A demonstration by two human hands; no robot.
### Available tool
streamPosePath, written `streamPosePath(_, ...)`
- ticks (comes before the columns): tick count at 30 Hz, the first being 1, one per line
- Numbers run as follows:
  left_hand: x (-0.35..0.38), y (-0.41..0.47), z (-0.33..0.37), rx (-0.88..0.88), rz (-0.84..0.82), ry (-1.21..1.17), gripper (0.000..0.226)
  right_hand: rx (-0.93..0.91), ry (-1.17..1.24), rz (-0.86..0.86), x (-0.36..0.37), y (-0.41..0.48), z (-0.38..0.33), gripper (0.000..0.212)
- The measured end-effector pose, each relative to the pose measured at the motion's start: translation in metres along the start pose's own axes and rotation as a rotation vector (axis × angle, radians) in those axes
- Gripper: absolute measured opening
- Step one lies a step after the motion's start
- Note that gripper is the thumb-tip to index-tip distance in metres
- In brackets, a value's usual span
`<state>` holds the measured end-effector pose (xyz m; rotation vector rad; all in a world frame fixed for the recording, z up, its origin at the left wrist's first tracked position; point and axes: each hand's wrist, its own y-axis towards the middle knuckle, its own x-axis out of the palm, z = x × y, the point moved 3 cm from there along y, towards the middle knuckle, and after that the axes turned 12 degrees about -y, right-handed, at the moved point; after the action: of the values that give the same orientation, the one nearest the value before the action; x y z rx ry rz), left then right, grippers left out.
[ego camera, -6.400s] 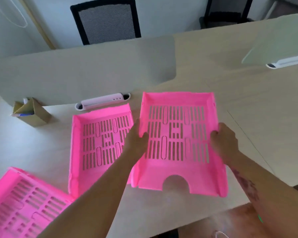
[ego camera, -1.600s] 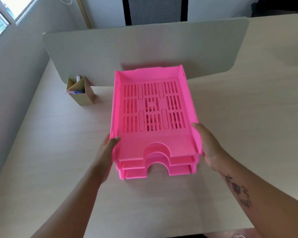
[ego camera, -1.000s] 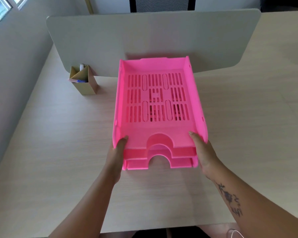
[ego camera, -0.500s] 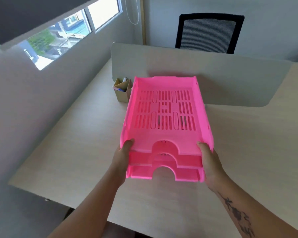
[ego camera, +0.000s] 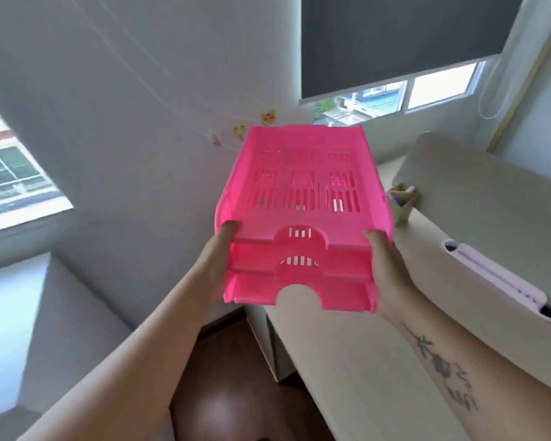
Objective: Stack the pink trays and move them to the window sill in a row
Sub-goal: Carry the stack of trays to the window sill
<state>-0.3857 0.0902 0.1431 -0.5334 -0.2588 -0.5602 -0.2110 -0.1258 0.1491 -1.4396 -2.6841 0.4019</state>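
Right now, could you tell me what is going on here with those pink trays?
A person is carrying a stack of three pink trays, nested one inside another. The left hand and the right hand grip its two front corners. The stack is held in the air past the desk edge, facing the wall beside the window, and is not yet set down.

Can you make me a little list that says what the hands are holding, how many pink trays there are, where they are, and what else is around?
held thing: stack of pink trays
tray count: three, nested
left hand: grips the stack's left side
right hand: grips the stack's right side
stack position: lifted in the air, off the desk
nearby: pen holder on the desk; window sill at the left
sill state: no trays on it yet
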Motion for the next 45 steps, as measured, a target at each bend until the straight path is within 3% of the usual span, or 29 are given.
streamPosePath(5,-0.118,-0.076,0.066,0.184,0.197,-0.099,0.034,-0.048,-0.01,-0.325,0.129,-0.029,-0.028,0.045)
streamPosePath(14,-0.332,-0.215,0.13,0.455,0.385,-0.231,0.034,-0.168,-0.027,-0.735,0.364,-0.151,-0.039,0.035)
streamPosePath(21,-0.503,-0.269,0.14,0.448,0.567,-0.244,0.047,-0.141,-0.123,-0.944,0.518,-0.247,0.002,0.102)
streamPosePath(22,-0.527,-0.273,0.142,0.443,0.579,-0.241,0.047,-0.116,-0.132,-0.954,0.541,-0.258,0.007,0.098)
streamPosePath(25,-0.593,-0.286,0.148,0.404,0.623,-0.236,0.049,-0.07,-0.132,-0.949,0.605,-0.284,0.021,0.036)
streamPosePath(27,-0.631,-0.291,0.147,0.381,0.653,-0.252,0.053,-0.052,-0.167,-0.949,0.642,-0.296,0.033,0.025)
streamPosePath(34,-0.702,-0.289,0.119,0.373,0.736,-0.343,0.054,-0.098,-0.297,-0.908,0.699,-0.313,0.073,0.022)
streamPosePath(40,-0.707,-0.275,0.115,0.345,0.703,-0.274,0.054,-0.158,-0.366,-0.915,0.7,-0.308,0.078,0.068)
streamPosePath(45,-0.707,-0.282,0.152,0.429,0.694,0.006,0.046,-0.276,-0.406,-0.932,0.699,-0.303,0.044,0.078)
